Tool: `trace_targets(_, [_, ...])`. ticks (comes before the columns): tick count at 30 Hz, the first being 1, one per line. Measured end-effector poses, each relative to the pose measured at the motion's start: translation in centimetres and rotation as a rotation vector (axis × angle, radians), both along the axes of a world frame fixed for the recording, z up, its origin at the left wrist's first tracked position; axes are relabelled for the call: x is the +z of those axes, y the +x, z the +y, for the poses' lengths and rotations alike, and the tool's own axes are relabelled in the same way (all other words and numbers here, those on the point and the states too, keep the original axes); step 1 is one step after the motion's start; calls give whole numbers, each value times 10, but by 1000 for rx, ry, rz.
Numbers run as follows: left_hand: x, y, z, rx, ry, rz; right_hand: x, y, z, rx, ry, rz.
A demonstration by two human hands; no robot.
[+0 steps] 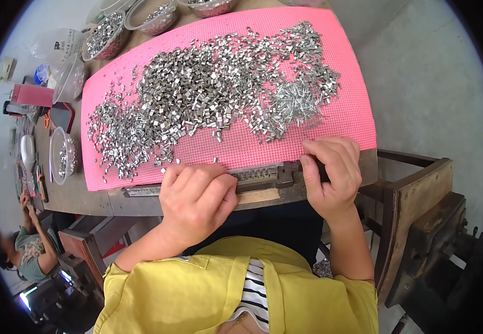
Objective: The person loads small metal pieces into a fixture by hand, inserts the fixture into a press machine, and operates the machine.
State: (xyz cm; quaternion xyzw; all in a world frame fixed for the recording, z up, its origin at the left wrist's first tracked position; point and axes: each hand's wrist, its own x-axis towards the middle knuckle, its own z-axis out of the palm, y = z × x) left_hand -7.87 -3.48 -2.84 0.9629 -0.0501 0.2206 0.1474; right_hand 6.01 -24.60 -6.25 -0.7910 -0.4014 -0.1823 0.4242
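A long, narrow metal fixture point(256, 173) with a row of slots lies along the near edge of a pink textured mat point(341, 125). My left hand point(196, 203) is closed over the middle of this fixture, its fingers curled down. Whatever its fingertips hold is hidden. By the fixture's right end, my right hand point(335, 173) has its fingers bent, with thumb tip and forefinger tip a little apart and nothing visible between them. Beyond both hands spreads a big heap of small shiny metal pieces point(188, 92). Thin metal pins point(296, 103) form a separate pile at its right.
Clear plastic tubs point(107, 36) of metal pieces line the table's far left edge. Another tub point(63, 156) stands left of the mat, near orange-handled tools point(42, 185). At lower left sits another person point(33, 247). A wooden frame with dark machinery point(419, 245) stands to the right.
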Motion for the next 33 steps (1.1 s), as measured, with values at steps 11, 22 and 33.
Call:
trace_targets(11, [-16, -33, 25, -51, -320, -107, 14, 0, -12, 135, -138, 79])
trace_targets(22, [-28, -64, 52, -26, -225, -169, 11, -1, -18, 193, -236, 18])
trace_targets(33, [-33, -68, 55, -129, -88, -253, 7, 2, -22, 220, -193, 0])
